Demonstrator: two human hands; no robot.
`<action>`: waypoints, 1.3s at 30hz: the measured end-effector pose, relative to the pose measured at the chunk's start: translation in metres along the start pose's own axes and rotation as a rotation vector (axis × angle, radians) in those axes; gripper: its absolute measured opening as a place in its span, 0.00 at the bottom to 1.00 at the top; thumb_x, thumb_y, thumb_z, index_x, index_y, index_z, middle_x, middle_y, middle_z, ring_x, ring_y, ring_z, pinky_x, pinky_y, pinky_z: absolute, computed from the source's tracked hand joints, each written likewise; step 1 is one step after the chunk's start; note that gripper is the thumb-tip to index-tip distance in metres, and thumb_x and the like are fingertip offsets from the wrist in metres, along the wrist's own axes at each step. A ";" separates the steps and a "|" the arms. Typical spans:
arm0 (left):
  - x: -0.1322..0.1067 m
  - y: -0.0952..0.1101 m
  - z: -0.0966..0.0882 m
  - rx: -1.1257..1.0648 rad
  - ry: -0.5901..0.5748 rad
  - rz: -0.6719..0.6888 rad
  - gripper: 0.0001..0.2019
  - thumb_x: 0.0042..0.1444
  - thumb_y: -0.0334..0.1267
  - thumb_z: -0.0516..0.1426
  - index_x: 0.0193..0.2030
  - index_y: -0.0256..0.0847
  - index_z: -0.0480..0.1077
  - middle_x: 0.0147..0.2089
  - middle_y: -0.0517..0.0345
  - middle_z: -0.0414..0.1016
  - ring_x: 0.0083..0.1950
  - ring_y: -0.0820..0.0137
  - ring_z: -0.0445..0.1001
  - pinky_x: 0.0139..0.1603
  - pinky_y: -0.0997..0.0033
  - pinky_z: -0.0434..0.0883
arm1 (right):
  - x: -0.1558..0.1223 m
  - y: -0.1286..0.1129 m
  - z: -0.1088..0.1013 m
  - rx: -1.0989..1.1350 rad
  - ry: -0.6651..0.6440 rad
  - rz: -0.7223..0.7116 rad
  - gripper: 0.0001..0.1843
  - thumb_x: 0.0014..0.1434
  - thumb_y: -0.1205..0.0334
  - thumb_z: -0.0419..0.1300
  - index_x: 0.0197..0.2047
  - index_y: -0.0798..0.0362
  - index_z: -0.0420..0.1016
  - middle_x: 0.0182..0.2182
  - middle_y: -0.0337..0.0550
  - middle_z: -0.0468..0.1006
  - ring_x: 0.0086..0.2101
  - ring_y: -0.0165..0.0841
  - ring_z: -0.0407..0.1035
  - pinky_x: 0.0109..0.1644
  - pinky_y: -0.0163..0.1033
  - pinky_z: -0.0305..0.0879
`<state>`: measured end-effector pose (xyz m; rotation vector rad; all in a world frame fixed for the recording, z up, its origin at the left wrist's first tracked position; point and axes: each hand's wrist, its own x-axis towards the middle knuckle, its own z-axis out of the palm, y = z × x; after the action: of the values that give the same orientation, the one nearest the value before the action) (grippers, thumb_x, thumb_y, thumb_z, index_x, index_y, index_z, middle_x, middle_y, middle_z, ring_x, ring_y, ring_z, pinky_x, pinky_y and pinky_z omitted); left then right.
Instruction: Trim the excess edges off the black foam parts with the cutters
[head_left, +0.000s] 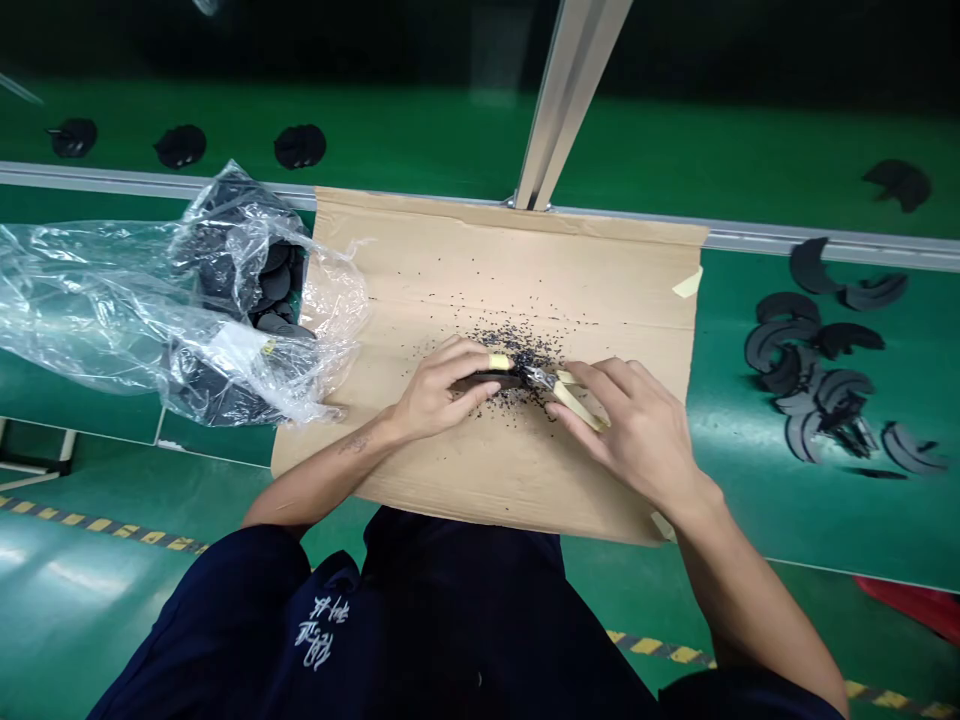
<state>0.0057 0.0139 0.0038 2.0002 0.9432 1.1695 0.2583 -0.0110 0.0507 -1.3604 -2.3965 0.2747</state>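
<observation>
My left hand (439, 390) pinches a flat black curved part (491, 381) over a brown cardboard sheet (450, 260); a yellow tape wrap covers one fingertip. My right hand (634, 425) is closed round small cutters with cream handles (574, 400), whose metal jaws meet the part's edge. A scatter of tiny black trimmings (517, 350) lies on the cardboard just behind both hands.
A clear plastic bag (217, 300) holding several black parts lies at the left. Several loose black crescent parts (817, 380) lie on the green bench at the right. Behind a metal rail (825, 242), more black pieces (300, 146) sit on a green belt. A slanted metal post (562, 100) rises at the back.
</observation>
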 end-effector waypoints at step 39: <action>-0.007 0.006 0.005 -0.212 0.025 0.136 0.20 0.62 0.27 0.63 0.59 0.44 0.77 0.47 0.50 0.85 0.47 0.72 0.83 0.48 0.74 0.81 | 0.002 0.003 -0.007 -0.035 0.065 -0.210 0.15 0.69 0.61 0.59 0.58 0.53 0.74 0.37 0.46 0.81 0.33 0.35 0.70 0.36 0.41 0.65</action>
<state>0.0091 0.0040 0.0030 1.9058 0.6718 1.3129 0.2625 -0.0083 0.0562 -1.1019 -2.4743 0.1302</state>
